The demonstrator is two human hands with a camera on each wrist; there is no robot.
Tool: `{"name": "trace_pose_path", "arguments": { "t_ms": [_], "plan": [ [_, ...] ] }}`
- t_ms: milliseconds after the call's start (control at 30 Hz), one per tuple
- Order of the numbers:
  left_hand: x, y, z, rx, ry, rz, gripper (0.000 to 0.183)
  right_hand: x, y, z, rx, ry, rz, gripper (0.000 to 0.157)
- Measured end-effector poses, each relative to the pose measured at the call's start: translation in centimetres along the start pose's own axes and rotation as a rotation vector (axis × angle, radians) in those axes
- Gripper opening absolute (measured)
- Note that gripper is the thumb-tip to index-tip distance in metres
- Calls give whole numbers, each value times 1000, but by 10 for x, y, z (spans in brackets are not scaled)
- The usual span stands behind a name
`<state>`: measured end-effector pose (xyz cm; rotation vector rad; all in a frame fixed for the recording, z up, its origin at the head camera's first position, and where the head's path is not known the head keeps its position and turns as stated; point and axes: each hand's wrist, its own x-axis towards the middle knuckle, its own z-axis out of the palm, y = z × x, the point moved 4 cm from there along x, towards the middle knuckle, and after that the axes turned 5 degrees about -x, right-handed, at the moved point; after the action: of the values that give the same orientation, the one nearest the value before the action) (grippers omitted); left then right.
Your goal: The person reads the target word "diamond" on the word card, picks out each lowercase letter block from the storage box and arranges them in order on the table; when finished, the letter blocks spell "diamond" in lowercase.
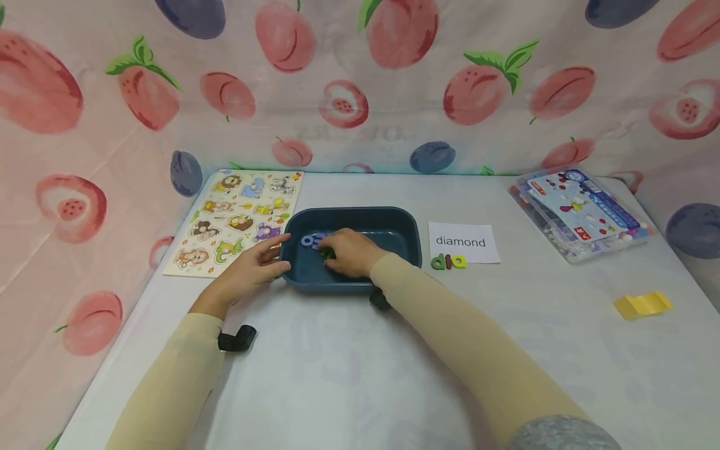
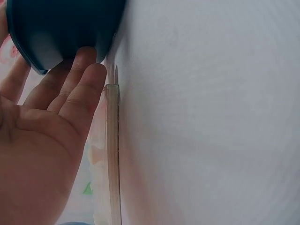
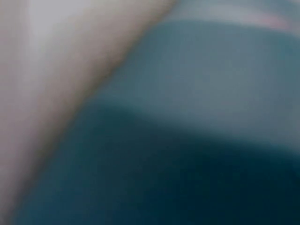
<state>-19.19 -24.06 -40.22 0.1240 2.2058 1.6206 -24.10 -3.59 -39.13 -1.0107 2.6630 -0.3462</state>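
A dark blue tray (image 1: pixel 332 287) stands in the middle of the table, with purple letters (image 1: pixel 307 240) at its left end, one of them an "o". My right hand (image 1: pixel 353 251) reaches into it, and its thumb and fingers pinch a dark green letter (image 1: pixel 327 252), mostly covered. In the right wrist view the tray (image 3: pixel 211 84) is only a blur. The left hand (image 1: pixel 250 272) touches the tray's left end with extended fingers; the left wrist view shows its fingertips against the tray wall (image 2: pixel 65 28). Right of the tray, letters "d", "i" and "a" (image 1: pixel 448 262) lie below a card (image 1: pixel 464 242) printed "diamond".
An animal puzzle board (image 1: pixel 233 219) lies behind the left hand. At the back right is a clear plastic case (image 1: pixel 582 209) with a printed label. A folded yellow paper (image 1: pixel 643 305) lies near the right edge. A peach-patterned cloth (image 1: pixel 394 144) hangs along the table's back.
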Motion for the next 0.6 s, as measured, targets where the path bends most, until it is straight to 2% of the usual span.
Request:
{"name": "trace_pose_path", "arguments": {
  "t_ms": [167, 367, 467, 600],
  "plan": [
    [0, 0, -1, 2, 3, 4, 66, -1, 0, -1, 11, 19, -12, 38],
    [-1, 1, 0, -3, -4, 15, 67, -1, -1, 0, -5, -23, -21, 43],
    [-1, 0, 0, 1, -3, 12, 68, -1, 0, 0, -9, -16, -17, 40],
    [-1, 0, 0, -1, -5, 10, 69, -2, 0, 0, 56, 5, -15, 36]
  ]
}}
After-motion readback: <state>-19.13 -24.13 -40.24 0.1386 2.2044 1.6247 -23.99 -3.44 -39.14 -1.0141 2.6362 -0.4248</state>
